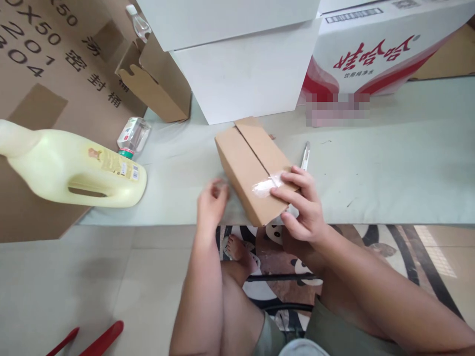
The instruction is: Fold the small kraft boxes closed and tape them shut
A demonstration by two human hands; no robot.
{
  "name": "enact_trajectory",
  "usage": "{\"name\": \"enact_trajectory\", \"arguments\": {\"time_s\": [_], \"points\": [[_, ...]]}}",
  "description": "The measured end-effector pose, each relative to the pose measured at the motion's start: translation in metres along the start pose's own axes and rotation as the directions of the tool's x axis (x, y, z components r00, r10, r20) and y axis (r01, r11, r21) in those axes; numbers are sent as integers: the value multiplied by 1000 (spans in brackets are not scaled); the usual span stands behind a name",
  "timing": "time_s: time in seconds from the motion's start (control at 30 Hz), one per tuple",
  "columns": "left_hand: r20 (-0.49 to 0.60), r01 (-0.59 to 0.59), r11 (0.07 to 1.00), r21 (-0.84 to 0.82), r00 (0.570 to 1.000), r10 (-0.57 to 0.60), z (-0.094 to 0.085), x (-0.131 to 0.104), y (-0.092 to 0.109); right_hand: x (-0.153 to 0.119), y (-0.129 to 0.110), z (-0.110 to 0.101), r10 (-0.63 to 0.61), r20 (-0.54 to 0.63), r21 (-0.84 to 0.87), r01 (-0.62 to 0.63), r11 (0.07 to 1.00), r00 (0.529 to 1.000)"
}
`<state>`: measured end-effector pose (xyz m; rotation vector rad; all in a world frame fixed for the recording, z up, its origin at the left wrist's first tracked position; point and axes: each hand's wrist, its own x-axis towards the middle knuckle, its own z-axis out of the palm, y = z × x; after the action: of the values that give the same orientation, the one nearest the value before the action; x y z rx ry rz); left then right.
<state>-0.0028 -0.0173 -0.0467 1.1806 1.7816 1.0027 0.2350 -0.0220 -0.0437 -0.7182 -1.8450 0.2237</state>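
A small brown cardboard box (pixel 241 163) lies at an angle near the table's front edge, with a seam along its top. Clear tape (pixel 262 187) crosses the seam at the near end. My right hand (pixel 306 202) rests on the box's near right corner, fingers spread over the tape and the edge. Just left of the box is my left hand (pixel 213 200), its fingers curled together; whether anything is between them is too small to tell. A utility knife (pixel 306 155) lies right of the box, beyond my right hand.
White boxes (pixel 245 74) and a red-and-white carton (pixel 363 59) stand along the back. On the left are an open brown box (pixel 159 89), a clear bottle (pixel 135 134), a large yellow jug (pixel 55 163) and a big printed carton (pixel 48 106).
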Motion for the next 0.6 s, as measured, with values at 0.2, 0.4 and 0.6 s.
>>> {"name": "enact_trajectory", "arguments": {"time_s": [0.2, 0.4, 0.6], "points": [[-183, -762, 644, 61, 626, 758, 3, 3, 3, 7, -11, 18, -87, 20, 8, 86, 996, 996], [-192, -778, 618, 114, 593, 782, 15, 0, 2, 4, 1, -2, 119, 18, -121, -116, 986, 993], [-236, -762, 640, 97, 608, 758, 19, 1, 1, 1, 43, -26, 722, 28, -648, -537, 540, 692]]}}
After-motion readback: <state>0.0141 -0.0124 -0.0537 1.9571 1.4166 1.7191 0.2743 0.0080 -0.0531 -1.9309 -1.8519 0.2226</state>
